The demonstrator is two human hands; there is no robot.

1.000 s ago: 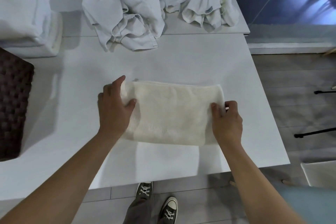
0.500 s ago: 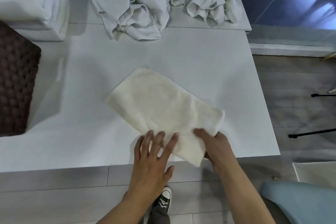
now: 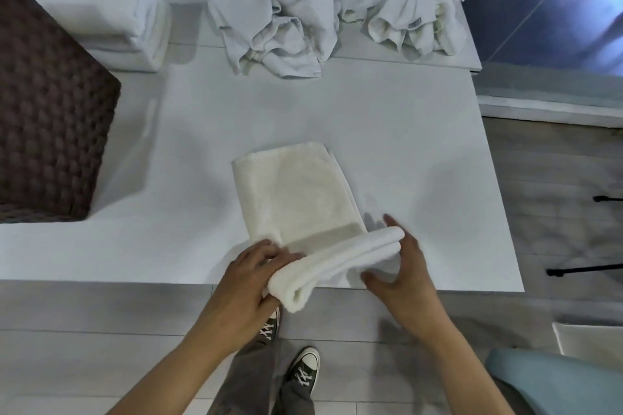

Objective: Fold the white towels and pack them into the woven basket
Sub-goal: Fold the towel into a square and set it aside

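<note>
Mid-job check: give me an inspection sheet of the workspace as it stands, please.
Surface: white table, seam line near far edge.
Job's things: half-folded towel at near edge, near end lifted over; loose towels heaped at far edge; folded stack far left; woven basket on left, inside hidden.
Clutter: nothing seen.
Hands: left hand grips the fold's left end; right hand holds its right end between thumb and fingers.
Cables: nothing seen.
Surroundings: grey floor, shoes, thin black bars at right, light-blue object lower right.

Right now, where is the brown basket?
In the head view, the woven basket sits on the left side of the table, nearer the person than the stack of folded towels and left of the towel being folded.
</note>
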